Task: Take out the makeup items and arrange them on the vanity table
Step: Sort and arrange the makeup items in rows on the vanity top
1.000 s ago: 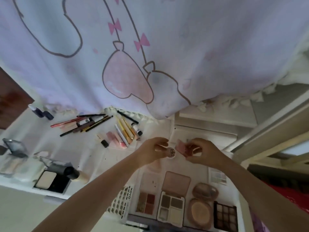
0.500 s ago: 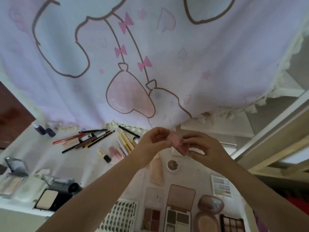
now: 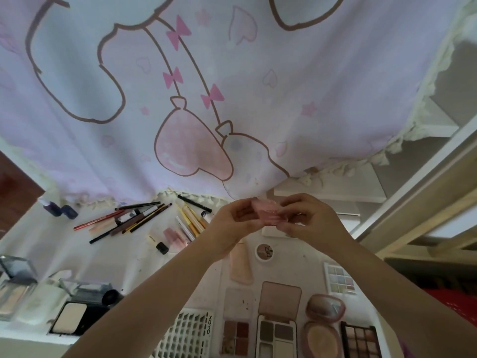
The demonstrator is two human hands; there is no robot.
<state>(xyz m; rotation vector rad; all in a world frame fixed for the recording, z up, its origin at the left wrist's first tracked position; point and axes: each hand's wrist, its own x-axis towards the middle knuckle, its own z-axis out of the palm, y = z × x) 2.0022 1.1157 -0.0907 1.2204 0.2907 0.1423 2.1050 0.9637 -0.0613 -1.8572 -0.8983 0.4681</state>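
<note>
A small pink makeup case (image 3: 265,211) is held up above the white vanity table (image 3: 51,244). My left hand (image 3: 232,223) pinches its left side and my right hand (image 3: 307,220) pinches its right side. Below the hands a small round pot (image 3: 264,251) lies on the table beside a pale pink flat case (image 3: 241,264). Open eyeshadow palettes (image 3: 277,334) and a round powder compact (image 3: 322,326) lie in a row nearer me. Pencils and liners (image 3: 129,220) lie fanned out at the back left.
A printed curtain (image 3: 206,99) hangs over the back of the table. A white basket (image 3: 188,334) stands at the near edge. Powder compacts with mirrors (image 3: 72,321) sit at the left. Two dark blue bottles (image 3: 56,209) stand at the far left. White shelves (image 3: 335,192) are on the right.
The left hand set the round pot down on the table and joined the right hand on the pink case. Both hands rose with it, and the view tilted upward.
</note>
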